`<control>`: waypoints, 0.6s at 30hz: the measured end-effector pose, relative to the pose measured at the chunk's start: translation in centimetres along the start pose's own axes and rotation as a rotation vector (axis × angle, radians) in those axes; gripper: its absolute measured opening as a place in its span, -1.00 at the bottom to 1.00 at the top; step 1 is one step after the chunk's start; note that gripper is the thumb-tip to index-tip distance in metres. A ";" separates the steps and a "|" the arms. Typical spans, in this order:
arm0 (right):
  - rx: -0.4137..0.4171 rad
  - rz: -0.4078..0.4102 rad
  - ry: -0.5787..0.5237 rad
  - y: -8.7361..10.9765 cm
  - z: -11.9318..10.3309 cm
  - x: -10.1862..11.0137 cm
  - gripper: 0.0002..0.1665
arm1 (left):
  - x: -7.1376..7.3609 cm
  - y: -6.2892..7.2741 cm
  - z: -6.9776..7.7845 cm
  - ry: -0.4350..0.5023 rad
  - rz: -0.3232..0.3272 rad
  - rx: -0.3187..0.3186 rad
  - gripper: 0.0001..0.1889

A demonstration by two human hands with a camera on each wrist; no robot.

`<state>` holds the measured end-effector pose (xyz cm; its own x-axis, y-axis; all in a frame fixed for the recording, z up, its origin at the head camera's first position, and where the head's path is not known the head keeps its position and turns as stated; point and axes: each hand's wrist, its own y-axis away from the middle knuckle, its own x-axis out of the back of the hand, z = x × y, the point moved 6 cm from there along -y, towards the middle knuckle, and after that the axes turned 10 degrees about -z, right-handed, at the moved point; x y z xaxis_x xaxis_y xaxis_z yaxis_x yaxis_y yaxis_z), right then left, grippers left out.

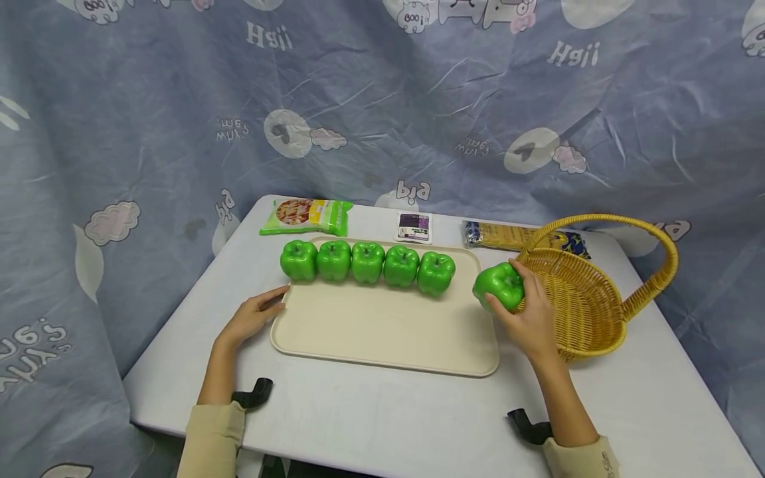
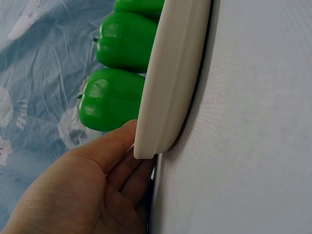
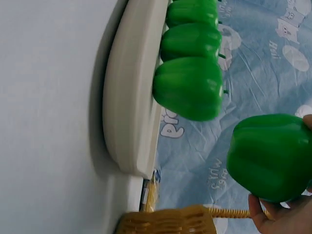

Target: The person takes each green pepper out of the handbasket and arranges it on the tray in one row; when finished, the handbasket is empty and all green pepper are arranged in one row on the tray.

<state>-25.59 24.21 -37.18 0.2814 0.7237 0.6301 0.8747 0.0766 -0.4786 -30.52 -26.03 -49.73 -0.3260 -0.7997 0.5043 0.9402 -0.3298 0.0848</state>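
My right hand (image 1: 534, 318) grips a green bell pepper (image 1: 499, 285), held up off the table between the tray's right edge and the wicker basket (image 1: 588, 345). Seen from the right wrist, thumb and fingers are around that pepper (image 3: 270, 158). On the cream tray (image 1: 382, 332), several more green bell peppers (image 1: 367, 261) stand in a row along the far side. The left hand (image 1: 254, 317) holds the tray's left edge near its far corner. In the left wrist view, its digits meet the tray rim (image 2: 163, 97) beside the end pepper (image 2: 112, 100).
Behind the tray lie a green food packet (image 1: 307, 216), a small purple-and-white pack (image 1: 414, 228) and a long yellow-and-blue packet (image 1: 496, 235). The basket's tall handle (image 1: 663, 272) arches upward at the right. A patterned blue-grey cloth (image 1: 370, 99) hangs behind the white table (image 1: 382, 418).
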 end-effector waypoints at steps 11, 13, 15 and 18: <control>-0.100 -0.087 -0.038 -1.7 -0.1 -3.7 -0.15 | 0.0 0.0 -0.4 0.002 -0.004 0.005 -0.48; -0.114 -0.099 -0.035 -1.8 0.0 -4.1 -0.15 | 0.0 0.0 -0.3 0.001 -0.008 0.004 -0.48; -0.127 -0.110 -0.028 -1.9 0.1 -4.4 -0.14 | 0.0 0.0 -0.2 -0.009 -0.008 0.006 -0.47; -0.142 -0.131 -0.011 -1.9 0.5 -4.7 -0.14 | 0.1 0.0 0.0 -0.025 -0.009 0.006 -0.47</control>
<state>-28.78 20.99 -39.53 0.1580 0.7215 0.6742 0.9505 0.0738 -0.3017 -30.55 -26.11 -49.65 -0.3321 -0.7836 0.5250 0.9378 -0.3341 0.0945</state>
